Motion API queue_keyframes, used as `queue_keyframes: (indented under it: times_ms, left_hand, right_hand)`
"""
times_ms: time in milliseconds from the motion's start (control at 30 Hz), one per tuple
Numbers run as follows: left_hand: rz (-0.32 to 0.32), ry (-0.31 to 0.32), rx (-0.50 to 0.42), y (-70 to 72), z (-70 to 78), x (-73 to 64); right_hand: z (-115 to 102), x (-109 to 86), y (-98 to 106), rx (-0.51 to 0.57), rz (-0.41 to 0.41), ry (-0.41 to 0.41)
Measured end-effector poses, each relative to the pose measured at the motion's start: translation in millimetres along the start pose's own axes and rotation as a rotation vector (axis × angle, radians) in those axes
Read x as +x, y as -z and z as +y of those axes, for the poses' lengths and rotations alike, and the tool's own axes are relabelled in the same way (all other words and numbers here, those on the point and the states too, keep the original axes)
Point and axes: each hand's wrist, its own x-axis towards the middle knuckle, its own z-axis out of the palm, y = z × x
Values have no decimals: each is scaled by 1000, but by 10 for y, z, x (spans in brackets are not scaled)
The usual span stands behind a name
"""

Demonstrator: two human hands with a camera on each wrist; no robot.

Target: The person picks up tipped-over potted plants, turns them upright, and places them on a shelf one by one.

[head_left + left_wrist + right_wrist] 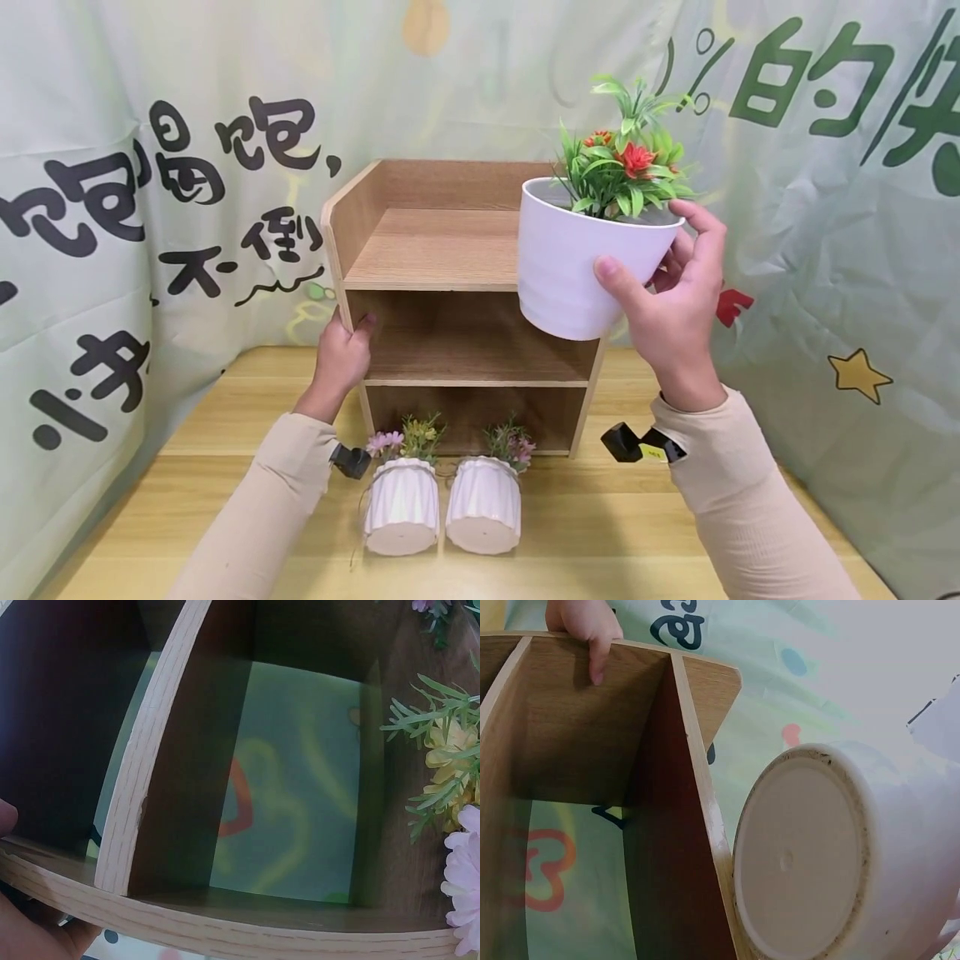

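Observation:
My right hand [678,308] grips a large white flower pot [577,267], thumb on its near wall and fingers at the rim. Green leaves and red flowers [636,158] stand in the pot. The pot is raised at the right of a wooden shelf [442,250], hiding part of its top board. Its round underside shows in the right wrist view beside a shelf edge; whether they touch, I cannot tell. On the shelf's left side panel, my left hand [341,358] holds on with the thumb inside and fingers outside, partly hidden.
Two small white flower pots [401,508], [483,508] with pink and yellow flowers stand side by side before the shelf's lowest compartment. The wooden table [570,533] bears everything. A printed curtain [810,250] hangs behind and at both sides.

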Motion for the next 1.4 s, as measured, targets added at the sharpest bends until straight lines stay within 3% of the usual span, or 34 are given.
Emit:
queue_keyframes:
  times_ms: [500, 867, 1233, 1400]
  left_hand:
    - [11, -2, 5, -11, -25, 7]
    - [12, 2, 0, -18, -28, -5]
    - [20, 5, -13, -28, -21, -11]
    - [26, 4, -8, -23, -12, -13]
  right_hand:
    - [26, 87, -77, -68, 79, -9]
    - [105, 114, -127, -149, 78, 12]
    - [188, 130, -216, -306, 69, 74]
    - [237, 128, -273, -313, 81, 113]
